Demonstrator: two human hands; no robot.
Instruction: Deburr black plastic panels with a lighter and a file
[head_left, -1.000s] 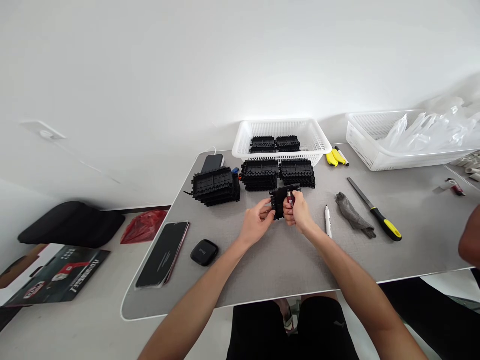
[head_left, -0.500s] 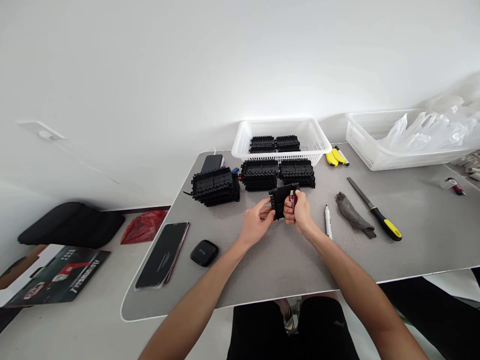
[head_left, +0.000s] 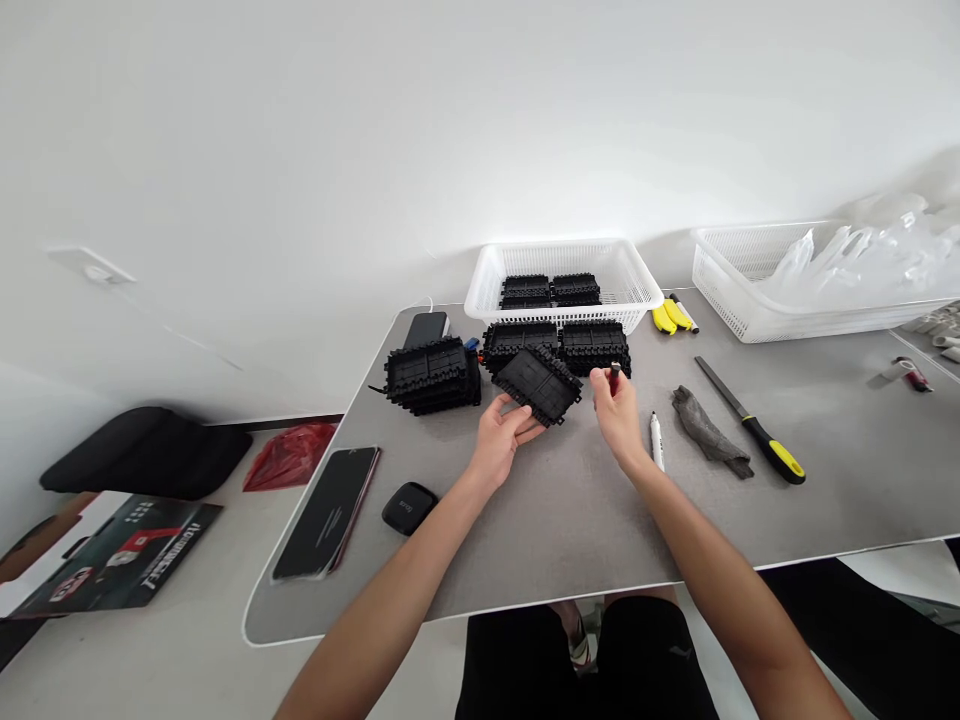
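Observation:
My left hand (head_left: 501, 438) holds a flat black plastic tray part (head_left: 538, 384) by its near edge, tilted above the grey table (head_left: 570, 520). My right hand (head_left: 619, 412) is just to its right, fingers pinched on a small dark red lighter-like item (head_left: 614, 372). Behind the held part stand stacks of the same black parts, one at the left (head_left: 433, 373) and two in the middle (head_left: 559, 345). More black parts lie in a white basket (head_left: 630, 270) at the table's back.
A white marker (head_left: 656, 440), a grey rag (head_left: 705, 428) and a yellow-handled file (head_left: 750, 420) lie right of my hands. A phone (head_left: 327, 512) and small black case (head_left: 409, 506) lie at left. A second white basket (head_left: 757, 300) holds plastic bags.
My hands have parted. The left one has lifted and turned the black part flat toward the stacks; the right one has drawn away to the right with the small red item.

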